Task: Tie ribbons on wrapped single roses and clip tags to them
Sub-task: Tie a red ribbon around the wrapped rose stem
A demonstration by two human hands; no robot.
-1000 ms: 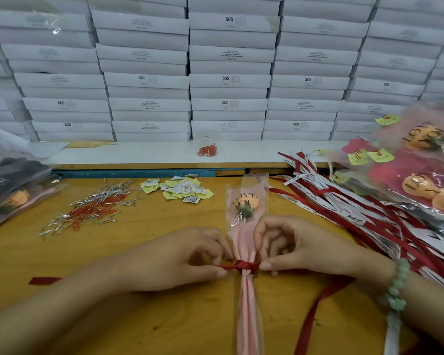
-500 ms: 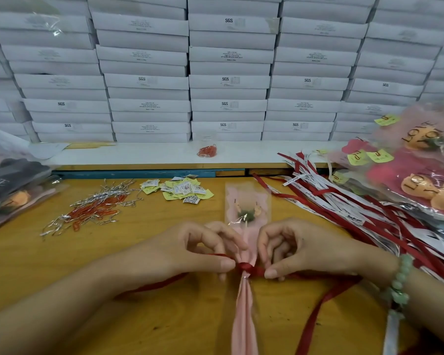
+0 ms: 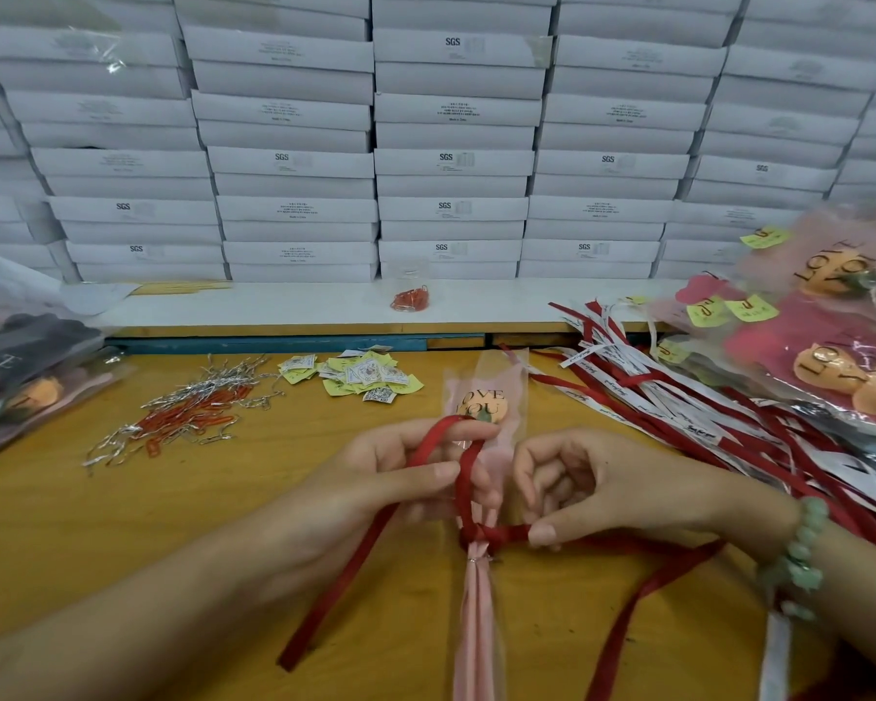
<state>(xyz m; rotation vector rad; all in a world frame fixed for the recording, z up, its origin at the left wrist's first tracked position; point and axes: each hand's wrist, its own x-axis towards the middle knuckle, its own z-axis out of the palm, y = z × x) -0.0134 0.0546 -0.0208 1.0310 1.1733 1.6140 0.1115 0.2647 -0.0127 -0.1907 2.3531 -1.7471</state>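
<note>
Where hands work: left hand (image 3: 375, 478), fingers clamped on ribbon (image 3: 496, 533) loop; right hand (image 3: 608, 488), fingers pinching its knot on rose (image 3: 481, 407).
Beyond: clips (image 3: 193, 417), tags (image 3: 365, 376).
Right: spare ribbons (image 3: 729, 432), near wrist.

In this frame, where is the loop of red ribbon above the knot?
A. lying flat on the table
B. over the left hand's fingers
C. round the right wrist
B: the red ribbon arches over fingers of the left hand, while the right hand pinches it beside the knot.

Stacked white boxes (image 3: 456, 164) behind wooden table (image 3: 122, 523)
</note>
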